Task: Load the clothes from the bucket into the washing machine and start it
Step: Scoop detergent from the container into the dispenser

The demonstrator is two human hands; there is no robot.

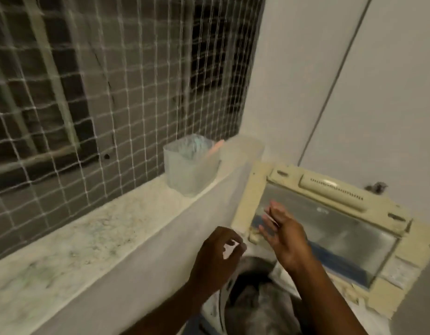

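The top-loading washing machine (pixel 247 308) is at the bottom right with its cream-framed glass lid (pixel 330 228) raised against the wall. Grey clothes (pixel 262 303) lie in the drum opening below my hands. My left hand (pixel 216 257) hovers over the drum's left rim with fingers curled loosely, holding nothing I can see. My right hand (pixel 284 235) is spread flat, fingers apart, in front of the lid's lower left corner. The bucket is out of view. The picture is blurred.
A speckled stone ledge (pixel 93 228) runs along the left under a netted window grille (pixel 112 81). A translucent plastic tub (pixel 192 163) stands on the ledge's far end. A white wall (pixel 354 93) rises behind the lid.
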